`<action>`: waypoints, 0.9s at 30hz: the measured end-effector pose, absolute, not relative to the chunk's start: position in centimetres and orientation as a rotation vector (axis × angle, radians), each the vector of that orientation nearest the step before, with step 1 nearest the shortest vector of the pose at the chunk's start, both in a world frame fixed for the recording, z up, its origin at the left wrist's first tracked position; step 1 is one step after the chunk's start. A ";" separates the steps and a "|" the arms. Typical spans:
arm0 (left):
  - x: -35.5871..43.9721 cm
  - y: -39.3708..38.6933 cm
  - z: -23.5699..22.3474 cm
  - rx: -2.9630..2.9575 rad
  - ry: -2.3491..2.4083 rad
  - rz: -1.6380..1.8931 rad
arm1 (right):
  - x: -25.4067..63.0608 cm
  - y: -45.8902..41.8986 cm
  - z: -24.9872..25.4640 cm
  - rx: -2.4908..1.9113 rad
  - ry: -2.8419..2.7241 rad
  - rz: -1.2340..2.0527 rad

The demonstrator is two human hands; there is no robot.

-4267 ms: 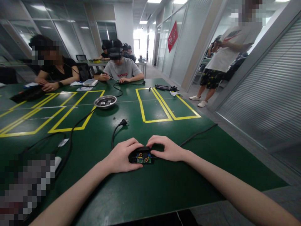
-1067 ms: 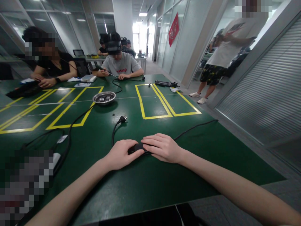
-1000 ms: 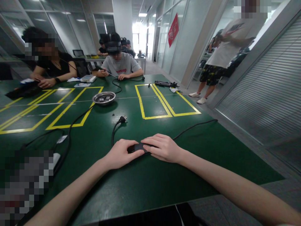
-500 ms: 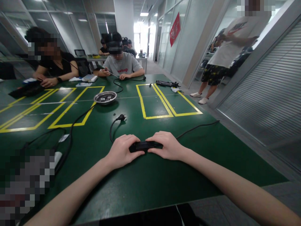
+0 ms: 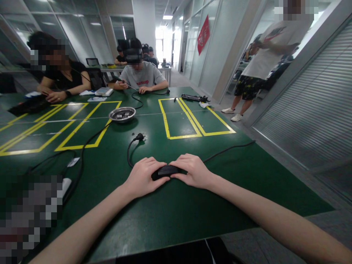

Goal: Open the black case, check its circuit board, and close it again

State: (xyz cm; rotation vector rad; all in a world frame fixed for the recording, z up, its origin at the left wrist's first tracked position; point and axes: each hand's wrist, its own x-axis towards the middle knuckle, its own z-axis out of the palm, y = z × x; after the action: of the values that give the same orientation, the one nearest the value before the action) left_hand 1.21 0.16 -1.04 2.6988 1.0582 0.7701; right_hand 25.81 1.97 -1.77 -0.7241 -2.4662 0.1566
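Centrally, black casing [image 5: 168, 171] between left hand [image 5: 144, 177] and right hand [image 5: 192, 171], both grips closed around it.

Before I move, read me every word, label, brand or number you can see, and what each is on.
"wassap", in red on the grey shirt; first letter unclear.
Red wall sign: pale writing, too blurred to read.
White shirt: print, too blurred.
Cable tag: too small to read.
Held black case: no legible text.

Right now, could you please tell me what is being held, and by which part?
The left hand and right hand hold a black case, one at each end, thumbs on its near side, fingers on its far side.
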 end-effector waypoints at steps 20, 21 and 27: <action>1.6 -0.4 -0.3 2.425 1.169 0.694 | 25.8 1.9 -1.0 -0.527 -2.746 -0.102; 1.6 -0.4 -0.3 2.369 1.165 0.678 | 25.8 1.9 -1.0 -0.539 -2.774 -0.148; 1.0 0.3 -1.6 2.528 1.127 0.828 | 28.0 4.3 -1.3 -0.805 -2.706 -0.170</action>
State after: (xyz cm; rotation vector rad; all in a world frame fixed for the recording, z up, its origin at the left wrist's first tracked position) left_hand 0.98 0.29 -1.56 2.5275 1.1273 0.8278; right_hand 28.02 4.34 -1.34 -0.8049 -2.7058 -0.1703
